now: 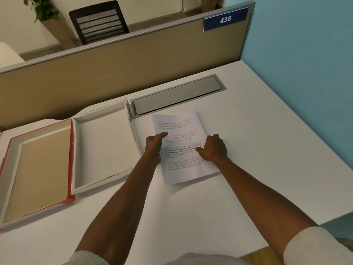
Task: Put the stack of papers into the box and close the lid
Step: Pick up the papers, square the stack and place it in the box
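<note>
A stack of printed white papers (pixel 181 150) lies on the white desk, right of the box. My left hand (pixel 153 143) grips the stack's left edge, thumb on top. On the right edge sits my right hand (pixel 214 148), fingers curled under and thumb pressing the top sheet. The open white box tray (pixel 104 148) stands empty just left of the papers. Its red-edged lid (pixel 38 169) lies flat, inside up, joined to the tray's left side.
A grey cable-tray cover (pixel 177 94) is set into the desk behind the papers. A tan partition (pixel 114 73) with a blue 438 sign runs along the back. A blue wall stands to the right; the desk's front edge is near my body.
</note>
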